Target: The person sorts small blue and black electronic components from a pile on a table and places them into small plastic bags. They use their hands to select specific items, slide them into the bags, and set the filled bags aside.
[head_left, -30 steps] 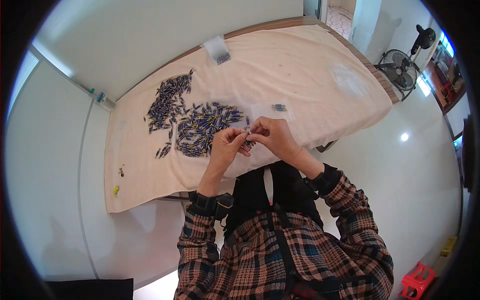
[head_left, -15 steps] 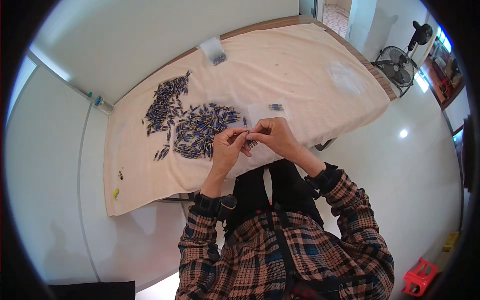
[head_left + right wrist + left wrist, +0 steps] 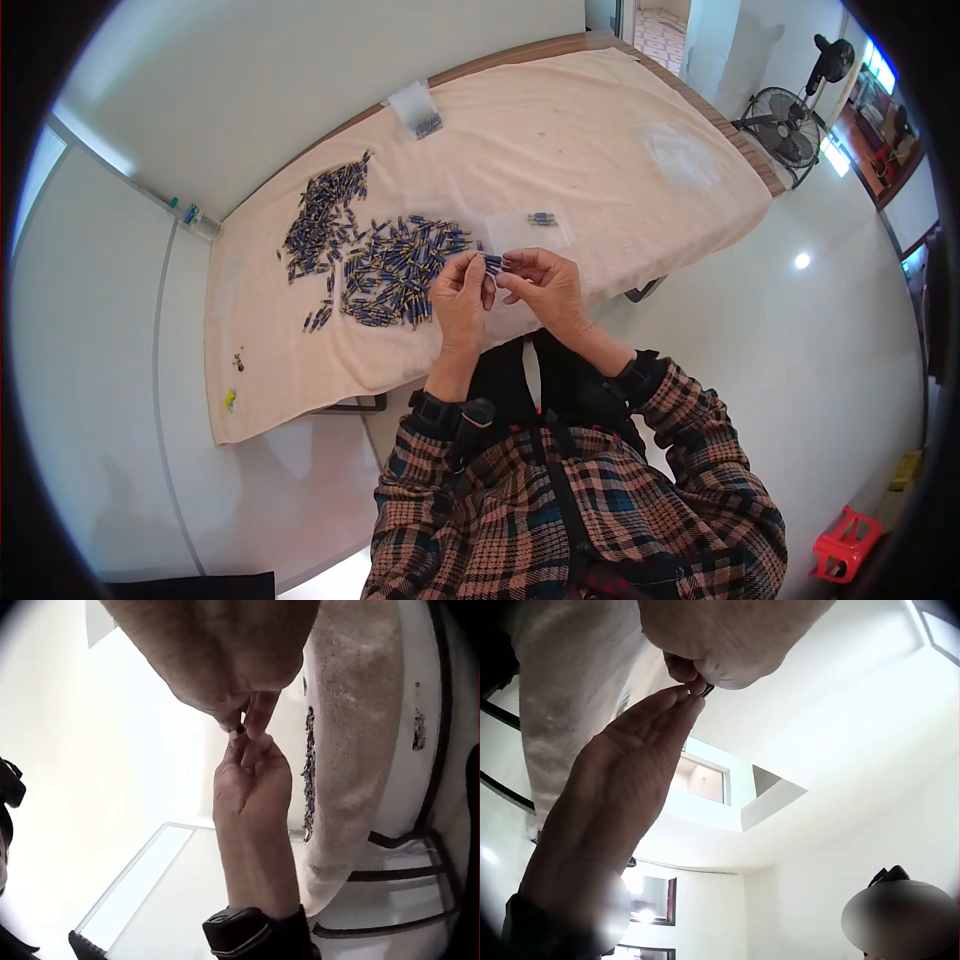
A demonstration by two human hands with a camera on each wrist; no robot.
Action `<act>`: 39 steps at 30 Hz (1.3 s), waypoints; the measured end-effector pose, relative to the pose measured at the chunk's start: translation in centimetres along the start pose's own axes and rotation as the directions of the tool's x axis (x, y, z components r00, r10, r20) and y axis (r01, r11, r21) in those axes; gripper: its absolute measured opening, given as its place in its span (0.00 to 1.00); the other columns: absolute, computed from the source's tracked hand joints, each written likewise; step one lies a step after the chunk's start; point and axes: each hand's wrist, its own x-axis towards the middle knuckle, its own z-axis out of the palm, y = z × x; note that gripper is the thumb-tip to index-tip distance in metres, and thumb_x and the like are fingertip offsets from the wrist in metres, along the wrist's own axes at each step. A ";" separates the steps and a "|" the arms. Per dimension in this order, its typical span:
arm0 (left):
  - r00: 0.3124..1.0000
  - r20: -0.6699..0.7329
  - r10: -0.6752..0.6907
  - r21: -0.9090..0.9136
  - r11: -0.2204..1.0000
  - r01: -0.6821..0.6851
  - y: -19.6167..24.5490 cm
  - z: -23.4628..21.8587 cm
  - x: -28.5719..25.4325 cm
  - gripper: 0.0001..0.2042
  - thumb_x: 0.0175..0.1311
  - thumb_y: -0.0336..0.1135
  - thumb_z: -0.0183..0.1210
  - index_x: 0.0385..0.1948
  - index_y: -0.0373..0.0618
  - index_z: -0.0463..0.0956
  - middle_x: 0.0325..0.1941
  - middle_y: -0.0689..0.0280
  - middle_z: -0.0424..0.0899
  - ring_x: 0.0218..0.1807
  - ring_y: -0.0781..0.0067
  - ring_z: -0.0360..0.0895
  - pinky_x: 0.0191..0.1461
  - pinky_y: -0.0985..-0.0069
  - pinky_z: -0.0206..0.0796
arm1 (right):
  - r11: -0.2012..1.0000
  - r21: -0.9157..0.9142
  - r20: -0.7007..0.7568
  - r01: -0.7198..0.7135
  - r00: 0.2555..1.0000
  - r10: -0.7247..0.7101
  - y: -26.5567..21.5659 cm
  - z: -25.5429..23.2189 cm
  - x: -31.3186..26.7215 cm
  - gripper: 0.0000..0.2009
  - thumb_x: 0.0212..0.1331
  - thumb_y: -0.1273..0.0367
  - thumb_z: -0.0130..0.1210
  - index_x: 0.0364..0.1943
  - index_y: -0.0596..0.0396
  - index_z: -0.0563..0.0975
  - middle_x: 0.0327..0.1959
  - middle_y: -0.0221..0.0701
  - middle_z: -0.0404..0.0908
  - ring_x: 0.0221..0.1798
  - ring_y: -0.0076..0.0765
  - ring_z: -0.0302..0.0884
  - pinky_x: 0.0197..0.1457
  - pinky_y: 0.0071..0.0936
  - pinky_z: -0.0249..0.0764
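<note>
In the head view, several small dark-blue cylindrical pieces with brass-coloured ends (image 3: 492,264) lie side by side between the two hands, over the near edge of the cloth-covered table. The left hand (image 3: 458,308) pinches one end of this row between thumb and fingers. At the other end, the fingertips of the right hand (image 3: 550,292) pinch the pieces too. Both wrist views show the fingertips meeting, with the pieces mostly hidden by the hands. Just left of the hands spreads a pile of the same blue pieces (image 3: 400,268).
Another blue pile (image 3: 325,210) lies farther back on the cloth (image 3: 600,130). A clear bag (image 3: 483,234) beyond the hands has a few pieces (image 3: 541,219) on it. Another bag (image 3: 415,108) with pieces lies at the back edge. Small yellow item (image 3: 231,401) at left.
The fingertips have drawn slightly apart, and the row of blue pieces between them has come into view. The head view has shifted a little.
</note>
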 end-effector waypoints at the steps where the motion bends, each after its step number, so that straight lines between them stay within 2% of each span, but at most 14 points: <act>1: 0.999 -0.031 0.025 -0.003 1.000 -0.025 -0.4 0.3 -0.1 0.06 0.66 0.30 0.55 0.37 0.37 0.76 0.19 0.69 0.75 0.17 0.86 0.65 0.18 0.87 0.56 | 0.999 0.036 -0.026 -0.028 0.999 0.029 0.1 0.0 0.0 0.11 0.57 0.74 0.60 0.42 0.67 0.77 0.32 0.35 0.82 0.34 0.23 0.80 0.36 0.20 0.81; 7: 0.977 -0.172 0.128 0.016 0.992 -0.127 -1.9 1.8 -0.6 0.06 0.68 0.31 0.53 0.38 0.39 0.74 0.20 0.70 0.73 0.18 0.86 0.64 0.18 0.88 0.55 | 0.968 0.232 -0.138 -0.092 0.982 0.127 0.3 0.1 -0.2 0.09 0.57 0.76 0.58 0.41 0.67 0.78 0.33 0.36 0.83 0.32 0.25 0.81 0.37 0.21 0.82; 12: 0.986 -0.127 0.108 -0.006 0.994 -0.109 -2.6 2.9 -1.1 0.05 0.68 0.30 0.53 0.39 0.39 0.73 0.20 0.70 0.73 0.18 0.85 0.65 0.18 0.87 0.55 | 0.978 0.198 -0.147 -0.071 0.984 0.101 -0.3 -1.8 -0.6 0.08 0.57 0.77 0.58 0.40 0.67 0.79 0.32 0.37 0.83 0.32 0.24 0.81 0.37 0.21 0.82; 15: 0.995 0.095 0.042 -0.004 0.999 -0.042 -2.4 3.3 -1.1 0.05 0.67 0.30 0.54 0.37 0.38 0.74 0.23 0.73 0.74 0.21 0.86 0.67 0.21 0.87 0.59 | 0.988 0.118 -0.090 -0.100 0.990 0.111 -1.8 -4.5 -0.8 0.08 0.57 0.76 0.58 0.39 0.68 0.79 0.32 0.37 0.83 0.31 0.25 0.81 0.37 0.21 0.82; 16: 0.994 0.108 0.037 -0.013 0.999 -0.036 -2.4 3.6 -0.9 0.05 0.67 0.30 0.54 0.37 0.38 0.74 0.23 0.73 0.74 0.21 0.86 0.67 0.21 0.87 0.59 | 0.989 0.111 -0.104 -0.094 0.989 0.106 -2.5 -5.5 -0.7 0.08 0.57 0.76 0.58 0.39 0.68 0.79 0.32 0.37 0.83 0.31 0.25 0.81 0.37 0.21 0.82; 19: 0.975 0.222 0.023 0.233 0.969 -0.076 -2.2 4.2 0.0 0.07 0.65 0.30 0.55 0.41 0.38 0.74 0.26 0.69 0.75 0.25 0.84 0.70 0.27 0.86 0.63 | 0.983 -0.067 -0.070 -0.171 0.984 0.166 -4.6 -9.3 0.0 0.08 0.56 0.76 0.59 0.38 0.69 0.79 0.31 0.37 0.83 0.30 0.25 0.81 0.37 0.21 0.82; 20: 0.973 0.228 0.021 0.229 0.971 -0.074 -2.0 4.1 0.4 0.07 0.65 0.30 0.55 0.41 0.38 0.74 0.26 0.69 0.75 0.25 0.84 0.70 0.27 0.86 0.63 | 0.983 -0.070 -0.077 -0.169 0.984 0.163 -5.0 -10.8 0.6 0.08 0.56 0.76 0.59 0.38 0.69 0.79 0.31 0.37 0.83 0.30 0.25 0.81 0.37 0.21 0.82; 21: 0.970 0.228 0.082 0.397 0.902 -0.170 -1.8 4.0 1.0 0.08 0.62 0.28 0.56 0.41 0.38 0.75 0.30 0.67 0.76 0.28 0.79 0.71 0.31 0.83 0.64 | 0.973 -0.142 -0.107 -0.183 0.980 0.169 -5.2 -12.3 1.3 0.08 0.55 0.76 0.60 0.37 0.69 0.80 0.30 0.37 0.82 0.30 0.26 0.81 0.37 0.21 0.82; 23: 0.944 0.260 0.205 0.685 0.650 -0.330 -1.3 3.8 2.3 0.10 0.56 0.23 0.57 0.41 0.39 0.76 0.37 0.63 0.78 0.36 0.71 0.74 0.39 0.77 0.67 | 0.958 -0.211 -0.139 -0.193 0.976 0.166 -5.9 -13.8 2.8 0.09 0.55 0.76 0.60 0.37 0.69 0.80 0.30 0.37 0.82 0.30 0.26 0.81 0.37 0.21 0.82; 24: 0.942 0.266 0.207 0.684 0.648 -0.335 -1.6 3.6 3.0 0.10 0.56 0.23 0.57 0.41 0.39 0.76 0.37 0.63 0.78 0.36 0.71 0.74 0.39 0.77 0.67 | 0.944 -0.237 -0.132 -0.229 0.970 0.203 -6.2 -14.3 3.4 0.08 0.55 0.76 0.60 0.36 0.69 0.80 0.30 0.38 0.82 0.29 0.27 0.81 0.37 0.21 0.82; 27: 0.797 0.482 0.363 0.789 0.216 -0.575 -3.0 3.1 4.8 0.15 0.49 0.21 0.56 0.42 0.41 0.78 0.49 0.58 0.76 0.48 0.58 0.71 0.51 0.66 0.64 | 0.910 -0.286 -0.120 -0.300 0.953 0.277 -6.8 -15.2 5.0 0.08 0.54 0.76 0.60 0.36 0.69 0.80 0.29 0.38 0.82 0.29 0.28 0.81 0.36 0.22 0.82; 30: 0.801 0.512 0.309 0.798 0.173 -0.577 -3.9 2.8 5.2 0.16 0.49 0.21 0.55 0.43 0.42 0.78 0.52 0.57 0.75 0.52 0.54 0.68 0.54 0.62 0.60 | 0.848 -0.308 -0.033 -0.431 0.896 0.443 -6.3 -15.0 6.9 0.08 0.53 0.76 0.60 0.35 0.70 0.80 0.30 0.39 0.82 0.29 0.29 0.82 0.37 0.23 0.83; 35: 0.819 0.542 0.186 0.805 0.164 -0.570 -3.9 3.0 5.1 0.19 0.51 0.23 0.54 0.47 0.49 0.79 0.55 0.57 0.74 0.54 0.52 0.68 0.55 0.61 0.59 | 0.809 -0.341 0.028 -0.479 0.855 0.518 -5.8 -14.8 9.3 0.08 0.53 0.76 0.60 0.35 0.70 0.79 0.31 0.40 0.82 0.29 0.30 0.82 0.37 0.22 0.83; 39: 0.820 0.536 0.198 0.814 0.136 -0.565 -3.9 3.3 4.7 0.19 0.52 0.23 0.55 0.47 0.54 0.80 0.54 0.57 0.74 0.54 0.53 0.68 0.55 0.61 0.59 | 0.771 -0.352 0.061 -0.530 0.810 0.584 -5.8 -14.6 10.5 0.08 0.53 0.75 0.60 0.35 0.69 0.80 0.32 0.40 0.82 0.30 0.30 0.82 0.38 0.22 0.83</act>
